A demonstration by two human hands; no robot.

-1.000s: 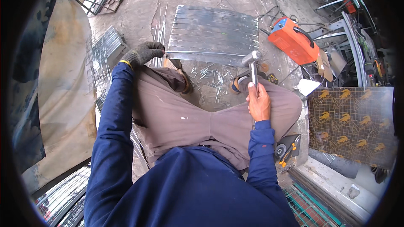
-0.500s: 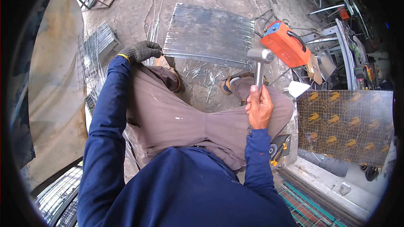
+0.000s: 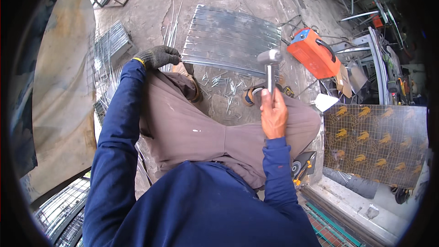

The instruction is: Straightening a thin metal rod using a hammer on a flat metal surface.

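My right hand [image 3: 274, 116] is bare and wraps around the metal handle of a hammer [image 3: 270, 68]. The hammer is raised above my right knee, its shiny head uppermost. My left hand [image 3: 157, 57], in a dark grey knitted glove with a yellow cuff, is closed by the near left corner of a grey metal panel [image 3: 231, 39]. What its fingers grip, if anything, is hidden. The panel lies beyond my feet and is made of several metal strips side by side. Short cut metal rods [image 3: 226, 91] are scattered on the ground between my shoes.
An orange welding machine [image 3: 313, 52] with a black handle stands right of the panel, cables trailing behind it. Long thin rods [image 3: 171, 29] and a stack of metal pieces [image 3: 112, 41] lie at the left. A patterned board [image 3: 375, 144] and an angle grinder [image 3: 302, 167] are at my right.
My right hand and the hammer have shifted a little left, and the hammer stands more upright. My left hand stays by the panel's corner. The whole view has shifted slightly.
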